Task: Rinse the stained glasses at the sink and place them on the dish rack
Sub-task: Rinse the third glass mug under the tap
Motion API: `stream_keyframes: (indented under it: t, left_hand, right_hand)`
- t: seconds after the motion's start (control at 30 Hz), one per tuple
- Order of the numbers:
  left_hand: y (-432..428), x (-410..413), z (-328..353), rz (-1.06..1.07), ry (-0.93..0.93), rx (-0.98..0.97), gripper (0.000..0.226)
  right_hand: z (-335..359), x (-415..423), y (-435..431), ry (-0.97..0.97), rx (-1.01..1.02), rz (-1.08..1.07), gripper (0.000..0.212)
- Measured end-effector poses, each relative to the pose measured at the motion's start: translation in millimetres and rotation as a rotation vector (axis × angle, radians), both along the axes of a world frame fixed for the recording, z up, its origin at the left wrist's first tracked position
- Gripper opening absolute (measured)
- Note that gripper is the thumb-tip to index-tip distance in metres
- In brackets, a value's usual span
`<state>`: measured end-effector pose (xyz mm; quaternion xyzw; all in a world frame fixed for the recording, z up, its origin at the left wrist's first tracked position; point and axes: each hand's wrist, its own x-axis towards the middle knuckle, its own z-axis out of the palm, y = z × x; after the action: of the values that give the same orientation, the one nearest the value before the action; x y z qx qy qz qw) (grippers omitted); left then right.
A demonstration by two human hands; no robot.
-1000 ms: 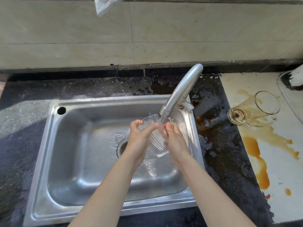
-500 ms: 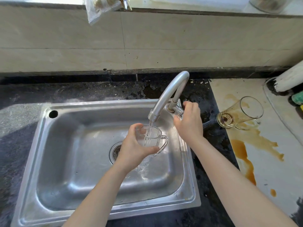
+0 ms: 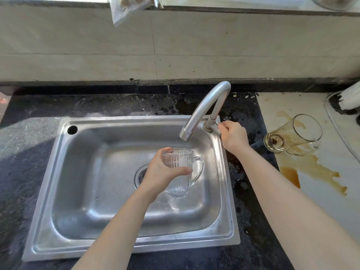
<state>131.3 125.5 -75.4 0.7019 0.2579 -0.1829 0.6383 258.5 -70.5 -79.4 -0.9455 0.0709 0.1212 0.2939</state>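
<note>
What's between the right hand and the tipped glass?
A strip of dark, wet countertop with brown splashes, seen in the head view. The right hand grips the tap handle; the tipped glass lies beyond it.

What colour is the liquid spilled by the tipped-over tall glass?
Amber-brown spilled liquid, seen in the head view.

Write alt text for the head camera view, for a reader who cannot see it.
A person's left hand holds a clear glass mug over a steel sink, while the right hand grips the tap handle; no water stream shows. To the right, a stained glass lies on its side on the counter by a brown spill.
</note>
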Motion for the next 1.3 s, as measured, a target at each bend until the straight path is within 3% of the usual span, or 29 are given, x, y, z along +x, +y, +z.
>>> stream_keyframes:
  t: [0.13,0.2,0.27,0.37,0.47,0.57,0.73,0.97,1.07,1.2,1.3]
  left_hand:
    - [-2,0,-7,0.135,0.227,-0.196,0.098]
    - [0,-2,-12,0.181,0.341,-0.300,0.092]
    - [-1,-5,-14,0.223,0.426,-0.425,0.084]
    - [-6,-12,-18,0.289,0.491,-0.585,0.094]
    - [-11,-17,-17,0.379,0.509,-0.689,0.080]
    - [-15,-21,-16,0.415,0.508,-0.714,0.065]
    - [-22,-30,-11,0.446,0.496,-0.706,0.072]
    - [-34,-38,0,0.434,0.394,-0.520,0.074]
    - [-36,-42,10,0.427,0.322,-0.468,0.092]
    - [-38,-47,30,0.370,0.225,-0.474,0.061]
    - [-25,-51,45,0.257,0.207,-0.524,0.057]
  right_hand:
    - [0,-21,7,-0.089,0.094,-0.202,0.038]
    - [3,-40,11,-0.157,0.121,-0.297,0.037]
    - [6,-58,14,-0.150,0.153,-0.260,0.031]
    - [11,-77,22,-0.023,0.224,-0.110,0.023]
    - [15,-89,26,0.082,0.266,-0.010,0.017]
    - [20,-98,25,0.110,0.284,0.018,0.013]
    - [28,-113,20,0.147,0.288,0.071,0.011]
    - [37,-139,14,0.457,0.309,0.084,0.053]
    - [38,-153,14,0.628,0.577,-0.088,0.062]
    - [40,-170,18,0.677,1.056,-0.272,0.073]
    - [51,-172,28,0.527,1.050,-0.277,0.083]
